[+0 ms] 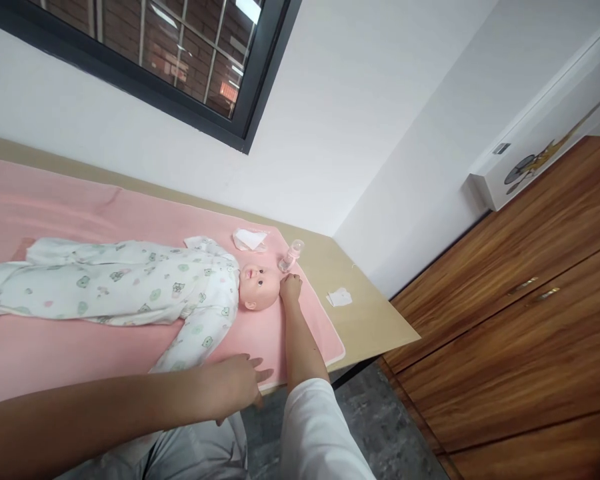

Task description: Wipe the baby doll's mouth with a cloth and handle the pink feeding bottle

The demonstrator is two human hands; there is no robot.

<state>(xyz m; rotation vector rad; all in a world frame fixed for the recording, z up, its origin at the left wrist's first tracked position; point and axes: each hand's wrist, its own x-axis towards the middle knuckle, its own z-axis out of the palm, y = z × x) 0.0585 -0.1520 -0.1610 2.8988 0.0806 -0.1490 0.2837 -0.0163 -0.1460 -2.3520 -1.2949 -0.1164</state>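
Observation:
A baby doll (262, 289) lies on its back, dressed in a white patterned romper (130, 283), on a pink mat (100, 350). My right hand (291, 288) rests beside the top of the doll's head, its fingers curled; what they hold, if anything, is hidden. Just beyond those fingers is a small clear bottle (292, 255), very close to the hand. Over the mat's near edge, my left hand (237, 387) is open with fingers apart, holding nothing, near the doll's sleeve. A pack of white tissues (251, 239) sits behind the doll's head.
The mat covers much of a light wooden table (375, 327) set along a white wall. A crumpled white tissue (339, 297) lies on the table's right end. Wooden cabinets (520, 333) stand to the right, and a dark-framed window (240, 127) is above.

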